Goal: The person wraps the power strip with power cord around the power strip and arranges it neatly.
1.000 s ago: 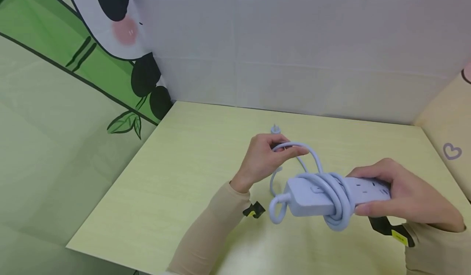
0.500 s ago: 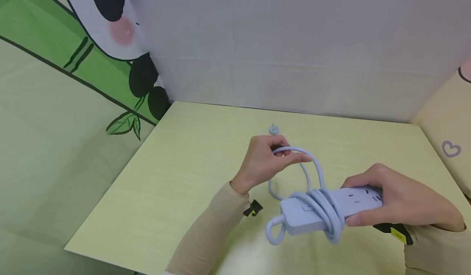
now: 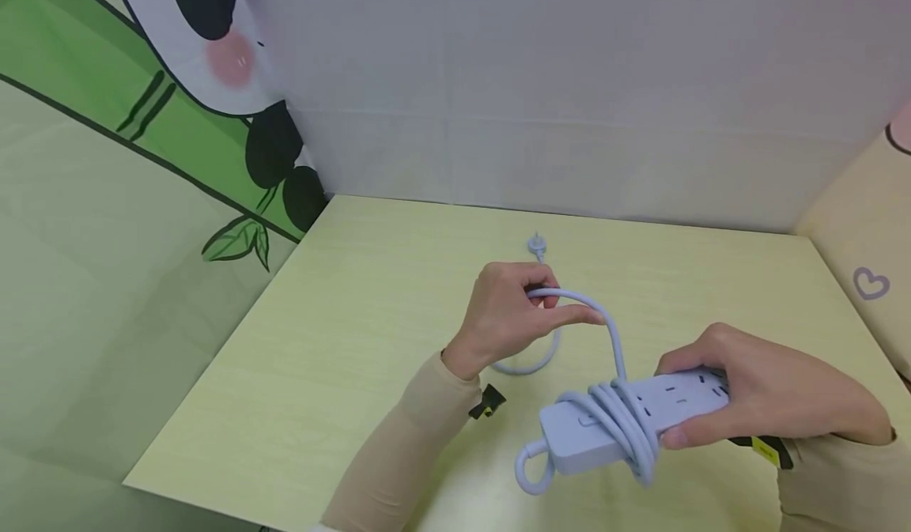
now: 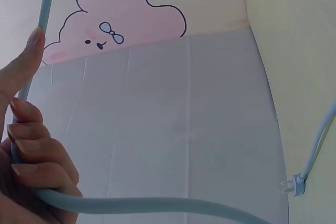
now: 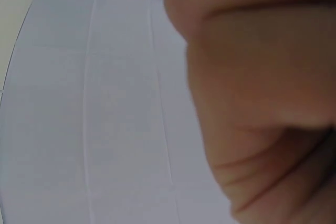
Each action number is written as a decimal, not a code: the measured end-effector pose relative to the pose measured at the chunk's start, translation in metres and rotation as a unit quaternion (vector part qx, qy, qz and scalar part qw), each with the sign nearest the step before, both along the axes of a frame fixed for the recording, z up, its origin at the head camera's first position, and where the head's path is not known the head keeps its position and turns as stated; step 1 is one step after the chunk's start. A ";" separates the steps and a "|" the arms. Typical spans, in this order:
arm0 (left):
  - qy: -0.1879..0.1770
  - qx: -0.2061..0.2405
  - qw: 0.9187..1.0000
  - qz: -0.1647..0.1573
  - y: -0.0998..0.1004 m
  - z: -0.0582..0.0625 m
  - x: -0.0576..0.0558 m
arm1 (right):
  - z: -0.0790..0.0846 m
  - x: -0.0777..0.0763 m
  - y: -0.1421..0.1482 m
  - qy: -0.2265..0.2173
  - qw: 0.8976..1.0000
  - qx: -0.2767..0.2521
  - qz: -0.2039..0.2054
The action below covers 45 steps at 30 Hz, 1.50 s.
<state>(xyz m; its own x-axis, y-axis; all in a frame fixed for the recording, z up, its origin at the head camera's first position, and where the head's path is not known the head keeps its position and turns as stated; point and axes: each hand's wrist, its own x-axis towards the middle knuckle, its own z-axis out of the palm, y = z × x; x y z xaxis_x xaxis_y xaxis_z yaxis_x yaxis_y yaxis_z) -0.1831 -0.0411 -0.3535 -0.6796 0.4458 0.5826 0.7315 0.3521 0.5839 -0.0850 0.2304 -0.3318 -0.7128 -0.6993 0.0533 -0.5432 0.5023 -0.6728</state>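
Note:
A white power strip (image 3: 669,398) is held above the table by my right hand (image 3: 776,382), thumb on the near side and fingers on the far side of its socket end. Several turns of its cord (image 3: 618,425) wrap round the body. From the wraps the cord rises in an arc to my left hand (image 3: 505,307), whose curled fingers hold it while the thumb lies along it, as the left wrist view shows. The loose end runs beyond that hand to a plug (image 3: 537,244) near the table's back. In the right wrist view my hand (image 5: 262,98) hides the strip.
The pale wooden table (image 3: 356,295) meets a light grey backdrop (image 3: 569,105) behind. At the left hangs a green cloth with a panda print (image 3: 235,42); a cream one with a heart (image 3: 871,283) borders the right side.
My right hand has moved the power strip down and slightly left, tilting it. The cord arc between the hands has lengthened, and the loose cord has shifted. My left hand stays nearly in place.

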 end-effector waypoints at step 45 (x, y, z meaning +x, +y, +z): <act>0.137 -0.076 0.985 0.067 0.019 0.009 0.017 | -0.003 -0.019 -0.015 0.061 0.952 0.171 -0.245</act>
